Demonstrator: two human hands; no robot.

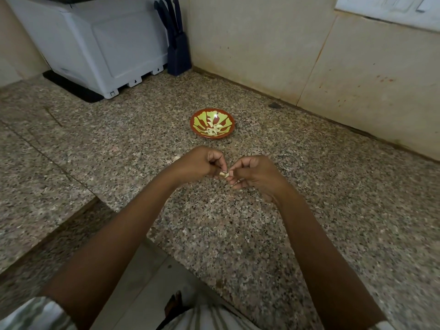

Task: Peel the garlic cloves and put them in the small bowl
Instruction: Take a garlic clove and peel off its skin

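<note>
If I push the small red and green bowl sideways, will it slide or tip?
Shallow and wide, the small red and green bowl probably slides rather than tips. Holding only a few peeled garlic cloves, it is likely light.

The garlic clove [223, 174] is mostly covered by fingertips of the left hand [200, 164] and right hand [256, 175]; the pale pieces [213, 130] in the small bowl [199, 120] are too small to count; the white appliance [100, 44] and knife handles [170, 13] run off the top edge.

both hands [201, 164] pinching garlic clove [224, 174], bowl [212, 123] beyond
</note>
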